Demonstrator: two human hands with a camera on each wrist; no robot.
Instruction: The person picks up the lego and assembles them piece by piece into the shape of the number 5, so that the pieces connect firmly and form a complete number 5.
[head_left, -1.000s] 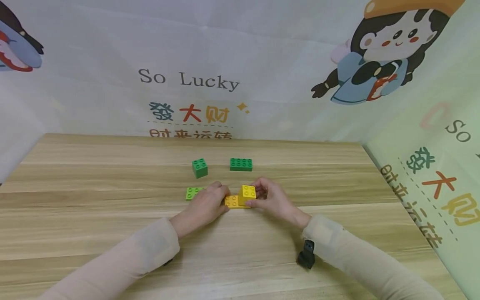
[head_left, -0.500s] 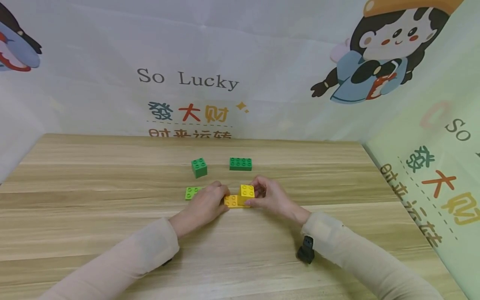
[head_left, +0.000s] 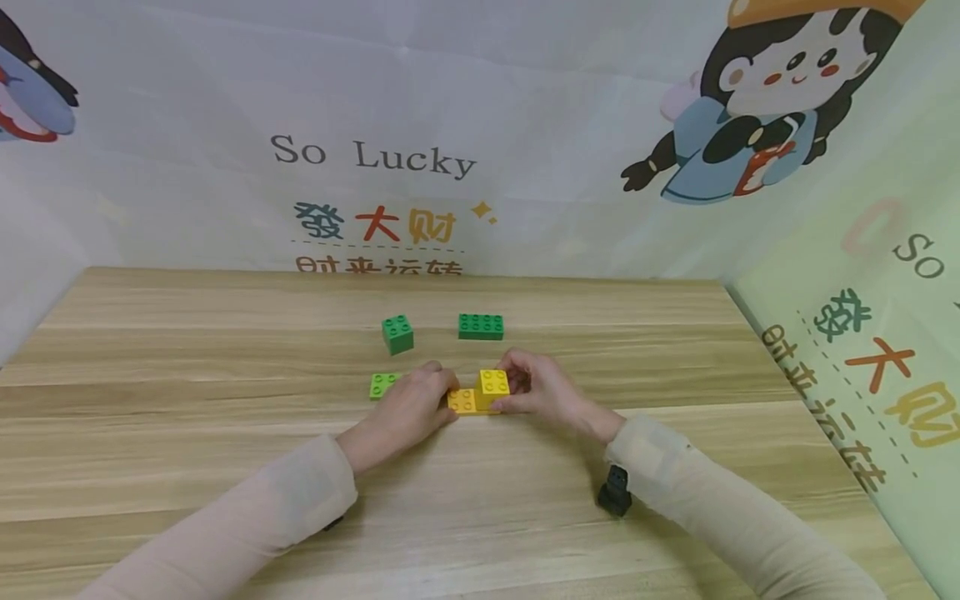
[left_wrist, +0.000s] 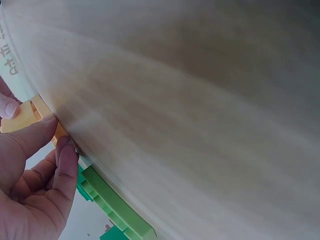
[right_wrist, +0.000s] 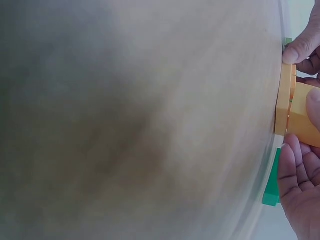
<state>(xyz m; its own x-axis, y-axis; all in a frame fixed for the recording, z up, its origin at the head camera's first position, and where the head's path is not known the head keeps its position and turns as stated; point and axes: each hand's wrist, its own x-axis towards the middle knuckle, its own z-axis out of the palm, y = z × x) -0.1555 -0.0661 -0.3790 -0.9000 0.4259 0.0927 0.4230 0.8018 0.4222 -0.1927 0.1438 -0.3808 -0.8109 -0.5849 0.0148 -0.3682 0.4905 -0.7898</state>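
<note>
A low orange-yellow brick [head_left: 462,402] lies on the table, its left end pinched between the thumb and fingers of my left hand [head_left: 405,404]. On its right half stands a taller yellow brick [head_left: 493,385], upright. My right hand [head_left: 543,393] grips this yellow brick from the right, thumb on the near side. In the right wrist view, a thin gap shows between the yellow brick [right_wrist: 304,117] and the orange-yellow brick [right_wrist: 283,100]; whether they are fully pressed together I cannot tell. My left hand partly hides a light green brick [head_left: 382,385].
Behind the hands, a dark green square brick [head_left: 398,335] and a dark green long brick [head_left: 481,327] sit on the wooden table [head_left: 225,350]. A printed cloth [head_left: 525,125] hangs along the back and right edges.
</note>
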